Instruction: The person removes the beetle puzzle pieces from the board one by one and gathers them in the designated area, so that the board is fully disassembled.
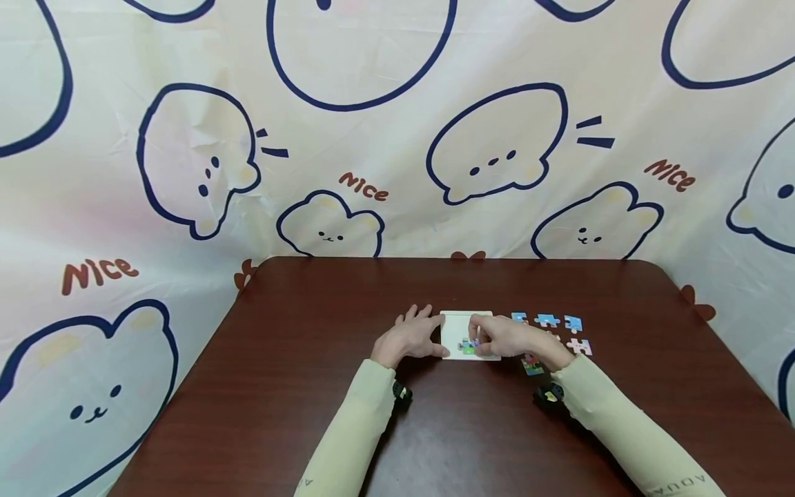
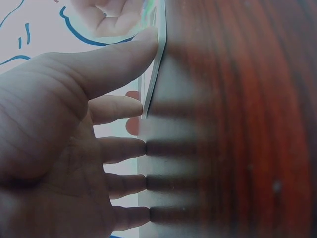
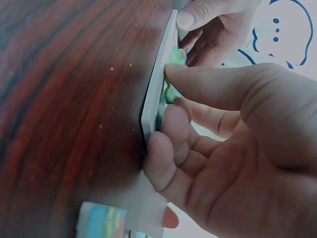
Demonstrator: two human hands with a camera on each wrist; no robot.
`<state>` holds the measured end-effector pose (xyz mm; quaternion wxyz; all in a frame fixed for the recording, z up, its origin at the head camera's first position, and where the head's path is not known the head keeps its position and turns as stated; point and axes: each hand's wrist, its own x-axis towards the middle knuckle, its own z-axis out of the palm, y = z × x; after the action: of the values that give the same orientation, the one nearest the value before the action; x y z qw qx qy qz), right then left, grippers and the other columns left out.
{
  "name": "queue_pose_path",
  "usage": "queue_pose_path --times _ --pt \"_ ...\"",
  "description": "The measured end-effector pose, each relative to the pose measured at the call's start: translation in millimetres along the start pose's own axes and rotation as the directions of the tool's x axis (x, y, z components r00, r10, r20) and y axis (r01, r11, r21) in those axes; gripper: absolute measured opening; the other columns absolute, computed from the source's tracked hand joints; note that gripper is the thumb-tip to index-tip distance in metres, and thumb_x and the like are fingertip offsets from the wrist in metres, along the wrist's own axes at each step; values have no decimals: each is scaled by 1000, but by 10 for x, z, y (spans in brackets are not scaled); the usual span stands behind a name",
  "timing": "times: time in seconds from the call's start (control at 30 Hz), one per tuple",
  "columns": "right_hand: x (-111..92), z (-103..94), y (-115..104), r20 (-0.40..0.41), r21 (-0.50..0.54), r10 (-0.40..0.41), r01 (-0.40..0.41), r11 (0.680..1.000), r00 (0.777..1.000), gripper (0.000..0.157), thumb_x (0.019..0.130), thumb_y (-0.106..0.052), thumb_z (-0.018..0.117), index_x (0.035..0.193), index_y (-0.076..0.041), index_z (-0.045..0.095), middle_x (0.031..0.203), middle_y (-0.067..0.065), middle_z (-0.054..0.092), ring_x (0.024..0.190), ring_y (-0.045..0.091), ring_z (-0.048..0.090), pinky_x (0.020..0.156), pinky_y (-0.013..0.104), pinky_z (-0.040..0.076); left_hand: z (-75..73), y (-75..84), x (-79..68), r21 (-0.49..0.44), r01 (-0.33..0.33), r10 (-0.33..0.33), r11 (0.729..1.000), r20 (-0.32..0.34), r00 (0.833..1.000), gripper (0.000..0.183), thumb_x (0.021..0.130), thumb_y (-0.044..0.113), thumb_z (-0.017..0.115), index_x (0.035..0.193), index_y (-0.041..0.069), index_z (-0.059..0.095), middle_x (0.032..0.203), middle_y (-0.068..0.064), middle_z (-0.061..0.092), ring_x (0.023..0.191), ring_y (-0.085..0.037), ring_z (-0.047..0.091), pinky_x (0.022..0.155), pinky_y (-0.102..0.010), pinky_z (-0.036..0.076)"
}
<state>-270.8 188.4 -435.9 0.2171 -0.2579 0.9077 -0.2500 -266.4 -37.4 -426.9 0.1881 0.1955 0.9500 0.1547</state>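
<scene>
A white puzzle tray (image 1: 456,326) lies flat on the table, with several joined jigsaw pieces (image 1: 466,346) in its near part. My left hand (image 1: 406,338) is at its left side, fingers spread and straight. In the left wrist view that thumb (image 2: 141,45) touches the tray's rim while the other fingertips reach down toward the tabletop. Over the tray's near right part, my right hand (image 1: 506,336) has its fingers curled. Its thumb (image 3: 208,84) and index finger pinch a green jigsaw piece (image 3: 171,92) low at the tray, partly hidden by the fingers.
Loose jigsaw pieces lie right of the tray: a blue one (image 1: 547,320), another blue one (image 1: 573,323), a pinkish one (image 1: 580,346) and a green one (image 1: 532,366) beside the right wrist. Behind the brown table (image 1: 310,297) hangs a printed cloth (image 1: 397,145).
</scene>
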Motion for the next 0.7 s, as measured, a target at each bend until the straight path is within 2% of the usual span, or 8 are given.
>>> queue_pose_path --times 0.7 --pt "-10 5 64 -2 20 -69 69 997 998 17 93 -14 67 100 -13 51 71 0 55 57 12 47 55 25 39 16 -8 15 -8 -2 2 1000 1 1000 74 90 45 68 153 22 36 165 -10 19 153 -38 9 121 -57 15"
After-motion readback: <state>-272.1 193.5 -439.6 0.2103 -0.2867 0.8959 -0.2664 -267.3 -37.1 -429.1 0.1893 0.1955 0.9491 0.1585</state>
